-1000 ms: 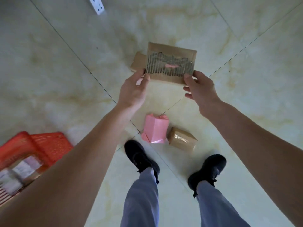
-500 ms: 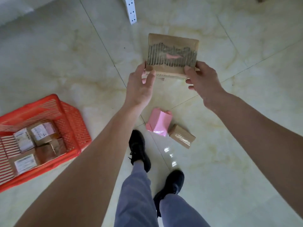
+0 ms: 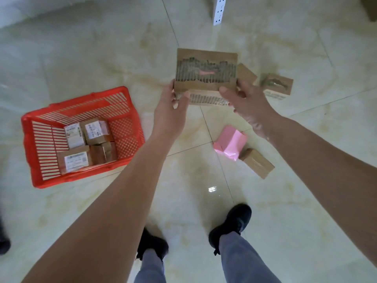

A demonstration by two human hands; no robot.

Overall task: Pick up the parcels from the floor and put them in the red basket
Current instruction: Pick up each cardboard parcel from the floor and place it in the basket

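Observation:
A flat brown cardboard parcel (image 3: 206,75) with torn ribbed facing is held up in front of me. My left hand (image 3: 170,115) grips its lower left corner, and my right hand (image 3: 247,105) grips its lower right corner. The red basket (image 3: 130,127) stands on the floor at the left with several labelled brown parcels inside. On the floor to the right lie a pink parcel (image 3: 230,145), a small brown box (image 3: 257,163), another brown box (image 3: 245,74) partly hidden behind the held parcel, and a torn-faced brown box (image 3: 276,85).
Pale glossy tiled floor (image 3: 91,58) all around. A white power strip (image 3: 219,10) lies at the top. My two black shoes (image 3: 230,224) stand at the bottom centre. A dark object (image 3: 4,240) shows at the left edge.
I have turned left while holding the parcel; the red basket has come fully into view, nearer the middle. Two more boxes have appeared behind the held parcel at the right.

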